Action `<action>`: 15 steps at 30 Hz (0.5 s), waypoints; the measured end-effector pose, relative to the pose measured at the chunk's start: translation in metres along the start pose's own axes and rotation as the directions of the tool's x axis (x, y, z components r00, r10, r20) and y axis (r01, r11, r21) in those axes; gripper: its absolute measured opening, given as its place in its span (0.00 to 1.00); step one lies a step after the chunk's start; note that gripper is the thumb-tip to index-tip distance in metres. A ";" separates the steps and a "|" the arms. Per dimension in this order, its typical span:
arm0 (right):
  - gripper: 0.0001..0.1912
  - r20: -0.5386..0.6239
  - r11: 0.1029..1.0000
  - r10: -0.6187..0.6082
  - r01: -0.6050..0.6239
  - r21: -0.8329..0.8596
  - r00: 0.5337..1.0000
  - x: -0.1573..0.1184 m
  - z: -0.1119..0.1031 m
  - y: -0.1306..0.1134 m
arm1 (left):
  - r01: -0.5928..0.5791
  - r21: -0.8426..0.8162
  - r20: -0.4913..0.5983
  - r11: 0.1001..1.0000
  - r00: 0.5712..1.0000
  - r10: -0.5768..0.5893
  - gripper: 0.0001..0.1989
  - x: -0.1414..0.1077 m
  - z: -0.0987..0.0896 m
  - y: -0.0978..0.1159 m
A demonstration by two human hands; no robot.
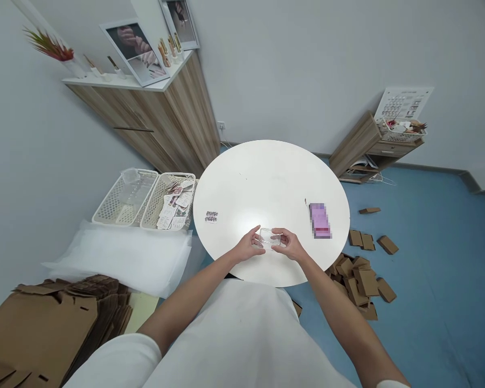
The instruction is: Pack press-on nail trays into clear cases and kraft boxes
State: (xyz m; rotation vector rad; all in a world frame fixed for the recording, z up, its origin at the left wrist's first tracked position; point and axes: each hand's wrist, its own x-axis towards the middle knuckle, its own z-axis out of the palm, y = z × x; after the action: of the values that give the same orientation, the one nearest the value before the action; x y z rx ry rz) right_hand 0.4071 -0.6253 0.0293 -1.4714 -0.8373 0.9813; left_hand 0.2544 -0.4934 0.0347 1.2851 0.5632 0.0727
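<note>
1. I see a person at a round white table (267,178), with both arms reaching out over its near part.
2. The left hand (246,246) grips the left end of a small clear box (270,238), with its thumb on the near side and its fingers on the far side.
3. The right hand (290,245) grips the right end of the same box in the same way.
4. The clear box is between the two hands, over the near middle of the table. I cannot tell if its bottom touches the table.
5. On the left part of the table lies a little sheet with dark round spots (211,216), well apart from the hands.
6. On the right part is a purple thing (320,220), too blurry to make out.
7. To the left of the table, two white baskets sit side by side. The left basket (110,202) has clear plastic (134,186) in it, and the right basket (149,211) has cards (173,210).
8. Nearer than the baskets are big white sheets (129,256), then a pile of flat brown cardboard (44,323).
9. Small brown boxes (366,283) lie in a heap on the blue floor (436,269) at the right.
</note>
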 end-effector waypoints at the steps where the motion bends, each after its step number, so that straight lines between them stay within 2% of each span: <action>1: 0.25 0.001 1.000 -0.009 0.009 -0.001 1.000 0.001 0.000 0.000 | 0.039 -0.035 -0.012 0.999 0.999 -0.039 0.41 0.000 0.000 0.001; 5: 0.26 -0.012 0.999 -0.048 0.047 -0.012 0.999 0.001 0.003 -0.001 | 0.162 -0.152 -0.046 0.975 0.984 -0.171 0.26 0.001 -0.001 0.002; 8: 0.26 -0.022 0.999 -0.015 0.014 -0.043 1.000 0.001 0.003 0.001 | 0.192 -0.179 -0.069 0.965 0.976 -0.207 0.24 0.002 -0.001 -0.003; 12: 0.19 -0.072 0.985 0.108 -0.117 -0.126 0.991 0.006 -0.002 0.005 | 0.191 -0.108 -0.139 0.976 0.969 -0.205 0.23 0.002 -0.001 -0.017; 15: 0.18 -0.124 0.958 0.171 -0.194 -0.210 0.977 0.015 -0.003 0.009 | 0.181 -0.004 -0.221 0.983 0.959 -0.177 0.21 0.003 -0.003 -0.030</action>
State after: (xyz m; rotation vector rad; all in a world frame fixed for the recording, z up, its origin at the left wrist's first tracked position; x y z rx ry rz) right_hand 0.4153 -0.6138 0.0188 -1.8023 -0.7621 0.9601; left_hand 0.2481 -0.4991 0.0053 1.2444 0.8715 0.0608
